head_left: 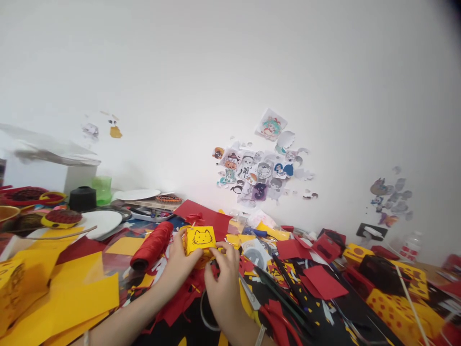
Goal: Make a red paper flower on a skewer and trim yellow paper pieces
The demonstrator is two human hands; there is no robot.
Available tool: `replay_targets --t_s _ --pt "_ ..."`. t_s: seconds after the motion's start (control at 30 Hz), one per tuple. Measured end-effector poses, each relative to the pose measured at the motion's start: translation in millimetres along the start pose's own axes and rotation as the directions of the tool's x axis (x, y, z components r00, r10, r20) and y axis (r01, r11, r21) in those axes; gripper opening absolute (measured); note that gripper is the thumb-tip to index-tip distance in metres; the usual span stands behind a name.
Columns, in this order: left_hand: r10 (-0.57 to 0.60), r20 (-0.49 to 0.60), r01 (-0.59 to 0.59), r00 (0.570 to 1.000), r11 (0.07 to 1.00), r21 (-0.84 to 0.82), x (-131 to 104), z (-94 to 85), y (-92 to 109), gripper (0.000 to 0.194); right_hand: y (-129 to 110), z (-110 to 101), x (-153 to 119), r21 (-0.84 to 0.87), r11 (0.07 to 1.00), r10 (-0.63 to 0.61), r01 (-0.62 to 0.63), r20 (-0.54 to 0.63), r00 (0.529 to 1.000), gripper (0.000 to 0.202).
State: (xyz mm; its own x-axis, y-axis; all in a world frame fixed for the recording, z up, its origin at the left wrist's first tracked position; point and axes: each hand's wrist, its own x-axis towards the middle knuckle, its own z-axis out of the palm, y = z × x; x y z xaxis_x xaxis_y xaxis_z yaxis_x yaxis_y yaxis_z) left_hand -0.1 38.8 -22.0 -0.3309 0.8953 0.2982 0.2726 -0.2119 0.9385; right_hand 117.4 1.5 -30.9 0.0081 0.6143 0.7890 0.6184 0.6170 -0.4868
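A small yellow paper box (200,238) with a cat face drawn in black on one side is in the middle of the view, above the cluttered table. My left hand (178,264) grips its left side, thumb along the lower edge. At the lower right corner, the curled fingers of my right hand (225,276) press on the same box. Its underside is partly hidden by my hands. Left of my left hand lies a spool of red thread (154,245). Scissors with red handles (281,324) lie beside my right wrist, and red paper scraps (180,302) are under my arms.
Yellow paper sheets (81,298) cover the left side. Behind them are a white plate (103,224) and a black thread cone (82,197). Red paper squares (326,282) and spotted yellow boxes (399,307) lie at right. A white wall with stickers (262,168) rises behind.
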Motion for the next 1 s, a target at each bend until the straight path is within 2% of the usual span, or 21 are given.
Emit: replay_targets --t_s 0.1,0.23,0.37,0.43,0.7,0.87,1.0 --pt "-0.007 0.016 0.008 1.0 0.997 -0.078 0.2 -0.1 -1.6 0.066 4.9 -1.2 3.5 0.033 0.999 -0.026 0.028 -0.048 0.999 0.025" --pt "-0.034 0.076 0.043 0.997 0.991 -0.125 -0.3 0.3 -3.6 0.064 11.7 -10.1 11.8 -0.02 0.991 -0.133 0.132 -0.044 0.99 0.019" --pt "-0.043 0.164 0.065 0.986 0.989 -0.131 -0.8 2.1 -6.9 0.065 16.7 -16.2 17.6 -0.06 0.965 -0.252 0.254 0.052 0.966 0.025" --pt "-0.051 0.219 0.081 0.974 0.988 -0.13 -1.6 2.7 -7.0 0.068 18.5 -15.8 18.4 -0.054 0.959 -0.273 0.277 0.074 0.959 0.024" --pt "-0.074 0.289 0.113 0.954 0.986 -0.119 -9.0 0.0 6.9 0.073 19.5 -15.1 20.6 0.06 0.988 -0.142 0.14 0.027 0.989 0.018" --pt "-0.079 0.33 0.121 0.941 0.987 -0.109 -2.5 0.9 -0.7 0.091 24.5 -14.2 23.3 0.165 0.986 -0.028 0.027 0.003 1.0 0.017" --pt "-0.087 0.338 0.122 0.937 0.989 -0.083 0.5 0.6 -3.7 0.097 28.2 -12.4 23.4 0.2 0.98 -0.004 0.003 0.002 1.0 0.017"
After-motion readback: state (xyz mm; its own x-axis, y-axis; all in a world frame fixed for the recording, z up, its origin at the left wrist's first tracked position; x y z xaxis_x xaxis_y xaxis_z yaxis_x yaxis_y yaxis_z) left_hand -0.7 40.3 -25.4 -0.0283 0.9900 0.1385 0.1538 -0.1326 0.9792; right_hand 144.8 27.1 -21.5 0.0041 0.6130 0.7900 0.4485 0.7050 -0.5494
